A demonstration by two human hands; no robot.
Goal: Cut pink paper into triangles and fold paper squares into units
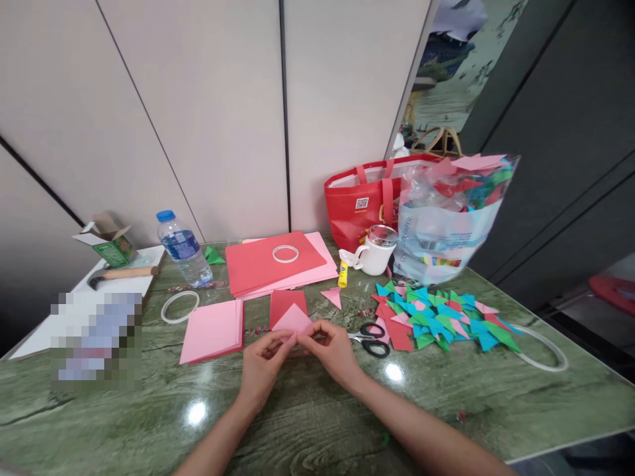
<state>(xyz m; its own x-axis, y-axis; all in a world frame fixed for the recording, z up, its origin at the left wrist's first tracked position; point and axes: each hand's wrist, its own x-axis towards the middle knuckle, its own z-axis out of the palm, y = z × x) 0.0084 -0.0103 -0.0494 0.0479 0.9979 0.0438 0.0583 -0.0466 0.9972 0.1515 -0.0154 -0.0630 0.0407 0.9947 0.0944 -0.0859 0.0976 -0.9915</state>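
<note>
Between my two hands is a piece of pink paper (294,317), one corner pointing away from me. My left hand (265,363) pinches its near left edge, and my right hand (331,350) pinches it from the right, the fingertips almost meeting. The paper's near part is hidden by my fingers. Just behind it lies a red paper square (288,301). A stack of pink squares (211,330) sits left of my left hand. Black-handled scissors (374,340) lie right of my right hand, and a small folded pink triangle (332,297) lies beyond it.
Large red sheets (262,264) lie at the back, with a water bottle (183,248) to their left. On the right are a heap of folded coloured pieces (436,317), a white mug (378,251), a glue stick (342,274), a red bag (347,205) and a filled plastic bag (436,231).
</note>
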